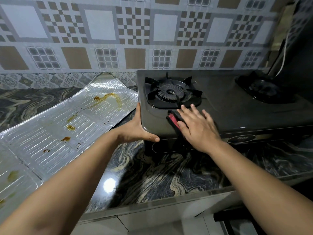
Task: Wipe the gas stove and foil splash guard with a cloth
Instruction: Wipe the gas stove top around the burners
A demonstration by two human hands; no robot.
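A dark grey two-burner gas stove [237, 106] stands on the marbled counter, right of centre. My left hand [137, 128] grips its front left corner, thumb along the front edge. My right hand [198, 126] lies flat with fingers spread on a dark cloth with a red side [173, 118], pressing it onto the stove top just in front of the left burner [171, 94]. The silver foil splash guard [55, 126] lies flat on the counter to the left, with brown and yellowish stains across it.
The patterned tile wall [135, 34] rises behind the stove. The right burner [264, 89] sits at the far right, near a dark upright object and a white cord [286, 48]. The black marbled counter [152, 173] reaches to its front edge above the cabinet fronts.
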